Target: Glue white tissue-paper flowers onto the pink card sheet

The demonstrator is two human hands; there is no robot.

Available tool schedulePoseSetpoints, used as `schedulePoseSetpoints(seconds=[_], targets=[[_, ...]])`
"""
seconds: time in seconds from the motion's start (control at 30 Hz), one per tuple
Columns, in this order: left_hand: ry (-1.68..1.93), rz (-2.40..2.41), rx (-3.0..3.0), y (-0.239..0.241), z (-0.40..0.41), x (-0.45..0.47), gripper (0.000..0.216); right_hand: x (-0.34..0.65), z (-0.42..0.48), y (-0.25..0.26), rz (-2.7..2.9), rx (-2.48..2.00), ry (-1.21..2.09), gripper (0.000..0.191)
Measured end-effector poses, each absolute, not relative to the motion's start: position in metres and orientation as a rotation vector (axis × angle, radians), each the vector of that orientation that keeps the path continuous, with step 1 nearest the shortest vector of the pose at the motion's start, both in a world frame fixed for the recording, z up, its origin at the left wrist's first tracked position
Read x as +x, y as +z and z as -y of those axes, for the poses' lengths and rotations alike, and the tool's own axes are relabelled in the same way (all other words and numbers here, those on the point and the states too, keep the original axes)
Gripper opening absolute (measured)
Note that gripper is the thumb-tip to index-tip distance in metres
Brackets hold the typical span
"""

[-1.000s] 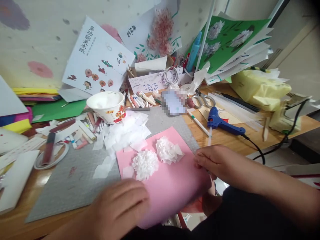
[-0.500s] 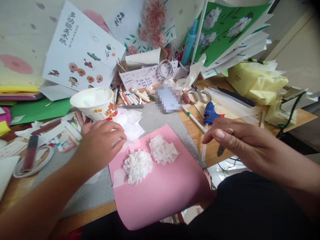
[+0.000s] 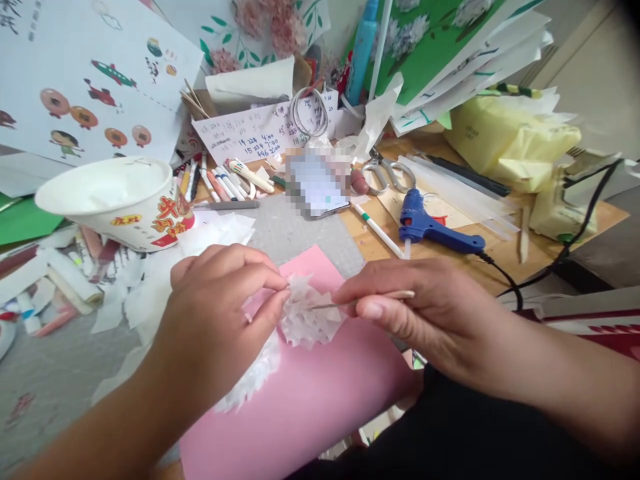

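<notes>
A pink sheet of paper (image 3: pixel 320 387) bears two ruffled white tissue-paper flowers. The thumb and fingertips of my left hand (image 3: pixel 225 313) are pinched together at the upper left edge of the right-hand paper flower (image 3: pixel 313 327), on what looks like white tissue paper. My right hand (image 3: pixel 425 300) grips a thin stick-like tool (image 3: pixel 325 307), its narrow tip touching that flower and its pale rounded end showing above my thumb. The other paper flower (image 3: pixel 255 373) is partly hidden beneath my left hand.
A white paper bowl (image 3: pixel 120 220) stands at left beside scattered tissue pieces (image 3: pixel 145 293). Behind lie markers (image 3: pixel 225 183), a phone (image 3: pixel 320 187) and scissors (image 3: pixel 390 177). A blue glue gun (image 3: pixel 435 230) with its cord rests at right.
My left hand has moved from the tissue pieces by the bowl to the right-hand flower. My right hand has come left, bringing the tool's tip to the flower. The view has shifted closer.
</notes>
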State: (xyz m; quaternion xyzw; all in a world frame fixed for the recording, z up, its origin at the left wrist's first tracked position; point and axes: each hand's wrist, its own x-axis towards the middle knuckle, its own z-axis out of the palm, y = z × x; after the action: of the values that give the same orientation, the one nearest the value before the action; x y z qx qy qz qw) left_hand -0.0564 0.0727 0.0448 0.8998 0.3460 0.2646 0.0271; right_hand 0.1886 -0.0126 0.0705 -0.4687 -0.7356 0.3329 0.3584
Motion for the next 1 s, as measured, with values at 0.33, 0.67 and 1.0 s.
schedulePoseSetpoints(seconds=[0.33,0.67,1.0], targets=[[0.758,-0.910,2.779,0.037,-0.067,-0.058,0.019,0.193,0.016,0.072,2.019,-1.183,0.825,0.041],[0.602,-0.834,2.913,0.032,-0.061,-0.056,0.038,0.199,0.016,0.073,1.703,-1.216,0.755,0.027],[0.583,-0.820,2.886,0.028,-0.059,-0.056,0.035,0.178,0.001,0.070,1.886,-1.254,0.639,0.044]])
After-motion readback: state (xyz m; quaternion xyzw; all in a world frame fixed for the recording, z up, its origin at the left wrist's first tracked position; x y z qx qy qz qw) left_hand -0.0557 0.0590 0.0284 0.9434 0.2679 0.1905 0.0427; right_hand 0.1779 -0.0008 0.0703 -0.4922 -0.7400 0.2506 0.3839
